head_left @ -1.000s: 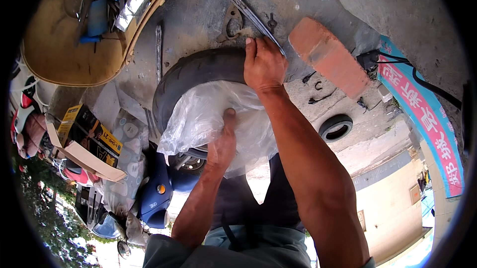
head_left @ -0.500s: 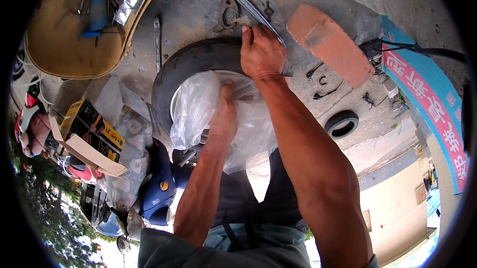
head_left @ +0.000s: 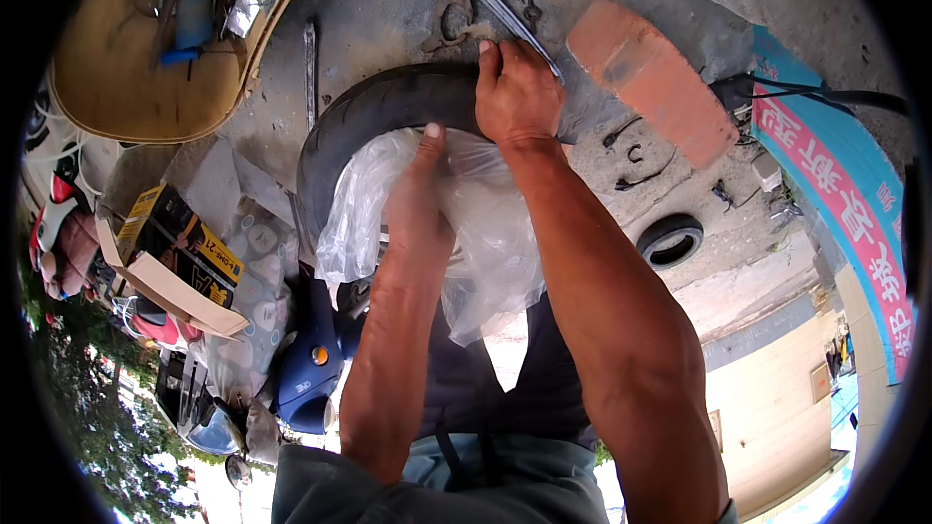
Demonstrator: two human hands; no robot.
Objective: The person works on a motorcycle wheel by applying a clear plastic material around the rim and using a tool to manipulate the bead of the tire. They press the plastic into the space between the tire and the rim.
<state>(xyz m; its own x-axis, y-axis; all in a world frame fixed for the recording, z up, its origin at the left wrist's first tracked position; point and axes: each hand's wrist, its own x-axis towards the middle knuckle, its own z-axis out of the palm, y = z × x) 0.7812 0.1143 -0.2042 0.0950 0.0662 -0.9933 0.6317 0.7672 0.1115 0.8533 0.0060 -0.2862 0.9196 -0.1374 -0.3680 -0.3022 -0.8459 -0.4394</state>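
A black tyre (head_left: 342, 121) stands before me, with a wheel rim inside it mostly hidden. Clear, crumpled plastic sheeting (head_left: 500, 252) drapes over the rim's middle and hangs toward my legs. My right hand (head_left: 519, 97) grips the tyre's far right side, fingers curled over the tread and out of sight. Against the plastic lies my left hand (head_left: 419, 199), blurred by motion; its thumb points up toward the tyre's inner edge, and its fingers are hidden. Just beyond my right hand, a long metal bar (head_left: 490, 4) lies on the ground.
A red brick-like block (head_left: 652, 82) lies right of the tyre, with a small tyre (head_left: 670, 241) nearer me. At left are a tan tub (head_left: 146, 106) of tools, a metal lever (head_left: 310, 77), a cardboard box (head_left: 184, 252) and a blue scooter panel (head_left: 313, 369). A flat metal plate (head_left: 452, 19) lies beyond the tyre.
My left hand has moved up and slightly left, its thumb now nearer the tyre's inner edge. The plastic has shifted with it. My right hand keeps its hold on the tyre.
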